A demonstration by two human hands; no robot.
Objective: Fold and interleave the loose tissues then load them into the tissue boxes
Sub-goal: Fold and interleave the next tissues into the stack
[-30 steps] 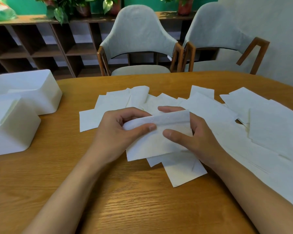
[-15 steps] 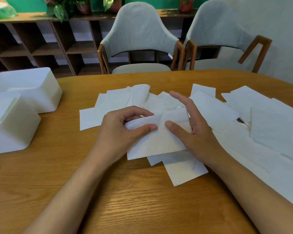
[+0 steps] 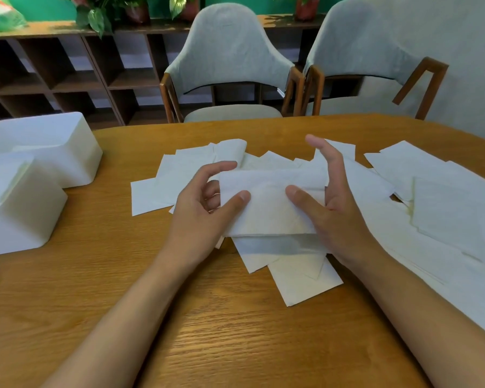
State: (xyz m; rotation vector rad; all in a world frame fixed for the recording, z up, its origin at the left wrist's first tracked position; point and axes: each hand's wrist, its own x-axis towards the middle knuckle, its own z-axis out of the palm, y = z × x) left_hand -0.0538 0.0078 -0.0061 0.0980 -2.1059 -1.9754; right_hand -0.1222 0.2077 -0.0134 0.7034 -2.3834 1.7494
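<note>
table (image 3: 235, 345): wooden, everything sits on it.
loose tissues (image 3: 445, 208): flat sheets scattered over the middle and right of the table.
tissue boxes (image 3: 25, 214): two, white, at the left edge.
folded tissue (image 3: 266, 208): centre, over the pile, between both hands.
right hand (image 3: 339, 217): fingers straight and apart, thumb on the folded tissue's right end.
left hand (image 3: 199, 217): thumb and curled fingers pinch its left end.

Right hand (image 3: 339, 217) fingers (image 3: 329, 161) now straight.
</note>
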